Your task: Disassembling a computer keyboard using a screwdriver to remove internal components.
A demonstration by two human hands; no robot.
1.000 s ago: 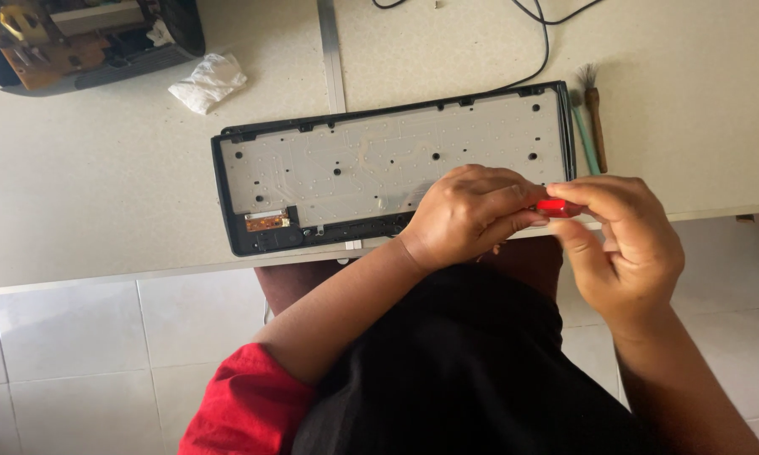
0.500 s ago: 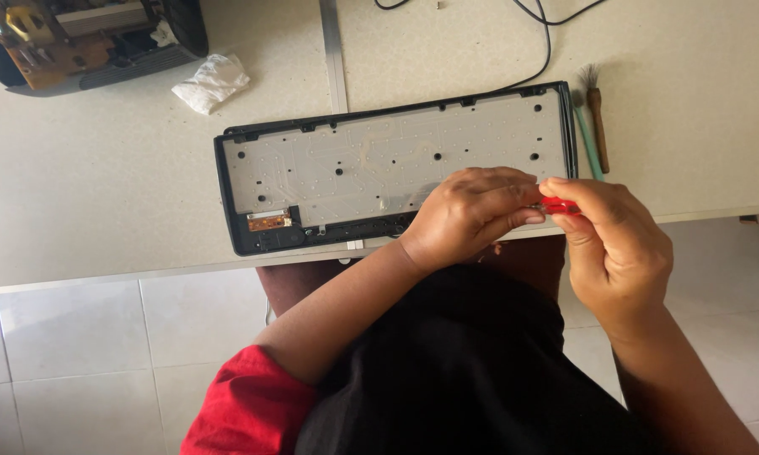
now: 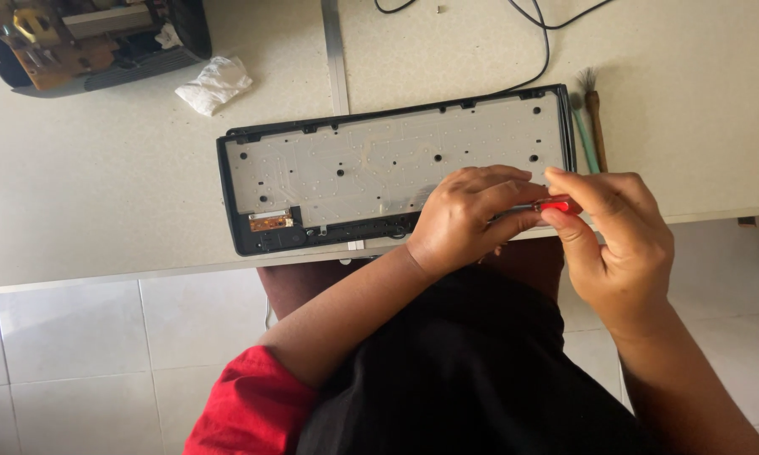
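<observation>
We pinch a red tool (image 3: 556, 204) between both hands (image 3: 468, 215) (image 3: 620, 236), fingers closed, steadying it over the keyboard (image 3: 379, 164).

Person seated at table: red short sleeve on left arm (image 3: 249, 409), black garment across lap, forearms bare. Left hand (image 3: 468, 215) and right hand (image 3: 620, 232) bare, no rings visible.
</observation>
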